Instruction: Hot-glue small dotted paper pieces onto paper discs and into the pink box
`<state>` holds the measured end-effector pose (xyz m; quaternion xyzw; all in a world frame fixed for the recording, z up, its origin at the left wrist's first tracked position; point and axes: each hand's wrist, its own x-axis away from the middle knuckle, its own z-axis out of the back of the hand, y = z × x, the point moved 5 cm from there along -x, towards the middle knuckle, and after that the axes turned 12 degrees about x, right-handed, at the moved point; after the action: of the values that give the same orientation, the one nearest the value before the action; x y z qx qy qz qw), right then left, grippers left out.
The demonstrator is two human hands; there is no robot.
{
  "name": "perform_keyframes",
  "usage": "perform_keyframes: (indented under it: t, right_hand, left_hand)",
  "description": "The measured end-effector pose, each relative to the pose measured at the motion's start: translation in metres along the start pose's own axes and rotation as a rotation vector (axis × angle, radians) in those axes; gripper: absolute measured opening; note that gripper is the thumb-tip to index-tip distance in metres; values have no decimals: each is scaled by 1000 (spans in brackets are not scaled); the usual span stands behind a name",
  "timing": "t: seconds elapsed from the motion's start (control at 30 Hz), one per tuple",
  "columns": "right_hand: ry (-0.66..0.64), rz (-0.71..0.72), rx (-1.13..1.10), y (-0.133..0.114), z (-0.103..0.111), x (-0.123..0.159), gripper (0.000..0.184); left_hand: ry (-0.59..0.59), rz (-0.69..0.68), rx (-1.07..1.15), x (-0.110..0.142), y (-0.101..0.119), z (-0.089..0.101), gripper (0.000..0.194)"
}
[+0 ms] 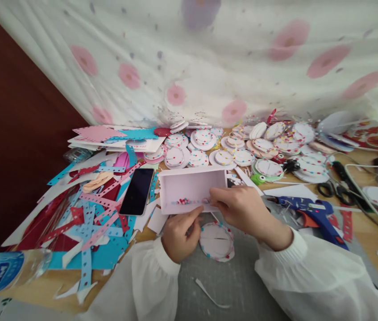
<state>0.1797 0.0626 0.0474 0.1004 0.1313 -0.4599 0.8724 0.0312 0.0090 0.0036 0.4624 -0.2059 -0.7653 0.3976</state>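
A shallow white box (193, 183) lies tilted toward me, with small red, blue and white beads (184, 201) along its lower inside. My left hand (181, 236) is at its near rim, index finger over the edge, thumb outside and the other fingers curled. My right hand (242, 209) reaches in at the right end, its thumb and fingertips pinched together by the beads. What the pinch holds is too small or hidden to make out. Just below the hands lies a white paper disc (217, 240) ringed with red and blue beads.
Punched paper strips (88, 232) are heaped at left beside a phone (137, 191) and a plastic bottle (8, 269). Several beaded discs (203, 137) line the back. A blue glue gun (309, 209), scissors (336, 191) and cable lie right. A paper scrap (210, 294) is on the grey mat (232, 290).
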Motion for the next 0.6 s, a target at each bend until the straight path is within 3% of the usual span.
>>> perform_keyframes:
  t: [0.43,0.6]
  right_hand:
    - [7,60,36,-21,2,1,19]
    - [89,-216,-218,6,3,3,10]
  left_hand:
    - [17,-23,4,1,-1,-1,35]
    - [-9,21,11,1,-3,-1,36]
